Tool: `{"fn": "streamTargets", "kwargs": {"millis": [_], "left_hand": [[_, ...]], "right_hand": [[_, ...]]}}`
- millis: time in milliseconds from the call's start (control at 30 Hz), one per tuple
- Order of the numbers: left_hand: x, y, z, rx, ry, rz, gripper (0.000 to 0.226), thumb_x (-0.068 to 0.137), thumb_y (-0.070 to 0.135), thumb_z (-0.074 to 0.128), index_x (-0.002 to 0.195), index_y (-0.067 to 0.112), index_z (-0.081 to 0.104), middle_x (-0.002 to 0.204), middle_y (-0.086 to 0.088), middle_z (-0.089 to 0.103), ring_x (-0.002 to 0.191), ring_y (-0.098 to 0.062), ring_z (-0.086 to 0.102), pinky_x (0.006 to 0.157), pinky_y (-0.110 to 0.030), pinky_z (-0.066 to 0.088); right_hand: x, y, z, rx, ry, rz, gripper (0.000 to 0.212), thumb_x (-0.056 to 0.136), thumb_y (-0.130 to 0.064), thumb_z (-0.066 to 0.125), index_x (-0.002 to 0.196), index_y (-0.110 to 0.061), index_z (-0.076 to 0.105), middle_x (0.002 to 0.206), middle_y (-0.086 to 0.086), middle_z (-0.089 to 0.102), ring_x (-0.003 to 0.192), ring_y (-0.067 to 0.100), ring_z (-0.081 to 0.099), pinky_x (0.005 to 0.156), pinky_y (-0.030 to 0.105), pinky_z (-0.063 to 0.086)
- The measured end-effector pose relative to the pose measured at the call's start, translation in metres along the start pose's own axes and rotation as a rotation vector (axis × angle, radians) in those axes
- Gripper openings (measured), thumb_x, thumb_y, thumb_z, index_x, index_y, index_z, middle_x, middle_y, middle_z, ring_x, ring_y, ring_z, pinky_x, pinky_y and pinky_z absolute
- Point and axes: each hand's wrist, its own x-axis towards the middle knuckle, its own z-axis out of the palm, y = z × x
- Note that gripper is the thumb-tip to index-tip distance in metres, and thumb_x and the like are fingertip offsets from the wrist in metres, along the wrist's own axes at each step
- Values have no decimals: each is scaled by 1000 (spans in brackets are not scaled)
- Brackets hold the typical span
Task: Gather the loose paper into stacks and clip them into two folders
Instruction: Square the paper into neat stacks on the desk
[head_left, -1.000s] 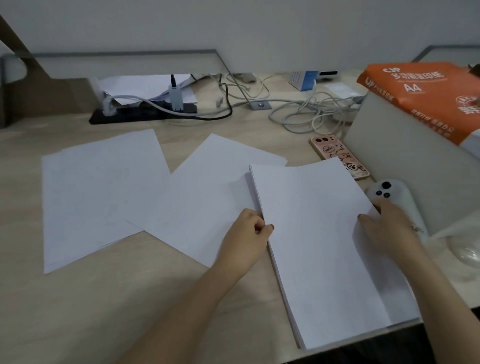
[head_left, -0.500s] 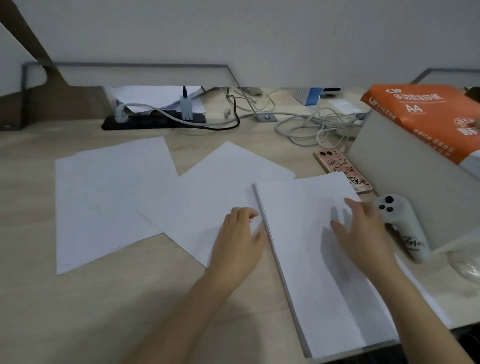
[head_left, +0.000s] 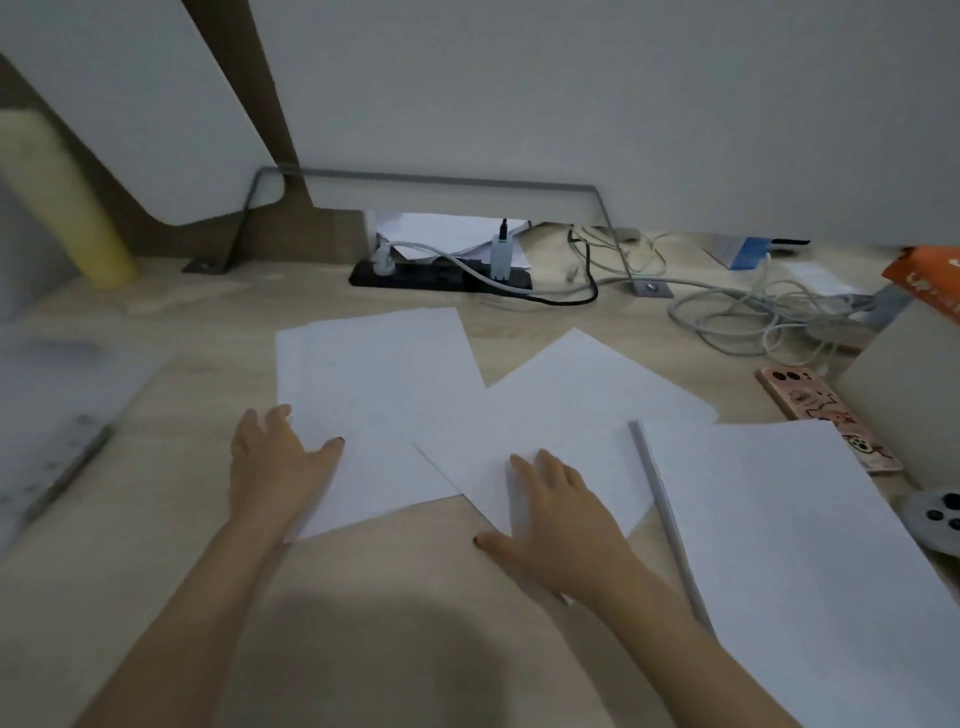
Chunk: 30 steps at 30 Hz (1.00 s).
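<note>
Two loose spreads of paper lay on the desk (head_left: 156, 545) before us, and each of our hands was flat on one of them. Our left hand (head_left: 280, 462) rested with straight, spread fingers on the near left edge of the left sheets (head_left: 374, 384), thumb on the paper, grasping nothing. Our right hand (head_left: 561, 514) pressed palm down on the near corner of the middle sheets (head_left: 571, 400), fingers likewise straight, thumb out on the bare wood. The middle sheets overlapped the right edge of the left sheets, and their own right corner seemed to run under the thick stack (head_left: 805, 545) at the near right, which looked squared. At the far left a flat grey thing (head_left: 52, 415) was too blurred for us to call it a folder.

We judged the step in hand to be drawing these two spreads into one pile. To do it well, we thought, the palms should stay flat and press only lightly, so that every sheet in a fan travelled and not just the top one. The middle sheets lay turned at an angle, so they wanted rotating to match the left sheets before any sliding. The corner caught beneath the thick stack ought to be eased out first, or it might crease. Once together, the pile could be lifted and tapped on its long edge to square it.
</note>
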Motion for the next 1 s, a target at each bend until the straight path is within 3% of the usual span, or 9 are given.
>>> {"fn": "streamTargets", "kwargs": {"millis": [133, 233, 300, 467, 633, 733, 833, 933, 1000], "left_hand": [[14, -5, -21, -264, -77, -160, 102, 66, 44, 71, 147, 8, 19, 153, -16, 17, 137, -35, 28, 108, -43, 31], [24, -1, -24, -511, -97, -261, 82, 83, 24, 68, 145, 2, 20, 146, -17, 30, 126, -33, 44, 87, -34, 44], [30, -2, -24, -654, -137, -300, 62, 85, 18, 66, 135, -4, 36, 112, -15, 54, 93, -27, 57, 66, -28, 45], [35, 3, -24, -714, -209, -322, 15, 84, 16, 64, 75, 5, 58, 70, -6, 53, 54, -14, 43, 44, -18, 37], [29, 16, -24, -659, -252, -293, 8, 88, 10, 59, 87, 2, 62, 75, -15, 62, 45, -13, 38, 31, -10, 30], [29, 15, -24, -736, -294, -258, 31, 89, 8, 57, 116, -9, 58, 122, -27, 59, 67, -23, 56, 60, -17, 50], [22, 12, -26, -742, -348, -200, 30, 89, 12, 57, 116, -3, 60, 121, -19, 64, 102, -30, 63, 100, -41, 46], [15, 9, -19, -702, -407, -169, 32, 91, 8, 55, 122, 1, 57, 119, -14, 64, 108, -30, 61, 96, -37, 47], [12, 6, -15, -669, -415, -144, 33, 92, 6, 52, 125, 3, 55, 120, -14, 62, 107, -29, 60, 90, -34, 47]], "right_hand": [[6, -10, -4, -74, 52, -26, 71, 86, -49, 46, 143, -17, 17, 137, 4, 39, 126, 23, 38, 94, 31, 41], [9, -16, -6, -115, 45, -15, 63, 87, -42, 45, 139, -17, 21, 129, 5, 45, 117, 22, 45, 82, 29, 44], [9, -22, -5, -141, 49, -9, 58, 87, -38, 43, 137, -16, 24, 123, 5, 47, 110, 22, 47, 73, 27, 41], [10, -34, -1, -212, 89, -5, 37, 86, -24, 39, 120, -13, 36, 94, 4, 39, 82, 21, 39, 47, 20, 21], [18, -29, 15, -227, 194, 8, 35, 82, -15, 49, 116, -10, 40, 87, 6, 41, 73, 20, 37, 42, 19, 14], [17, -30, 19, -238, 299, -36, 39, 45, 4, 64, 81, -3, 54, 58, 4, 31, 48, 15, 27, 36, 15, 7], [15, -27, 26, -233, 399, -70, 38, 46, 7, 50, 82, -4, 47, 50, 9, 42, 45, 15, 25, 37, 14, 17], [8, -31, 9, -224, 264, 14, 56, 57, -1, 72, 109, -7, 51, 74, 8, 59, 55, 16, 41, 40, 19, 22], [8, -21, 0, -152, 250, -26, 56, 85, -8, 50, 136, -18, 31, 107, 2, 59, 77, 16, 48, 56, 20, 30]]}}
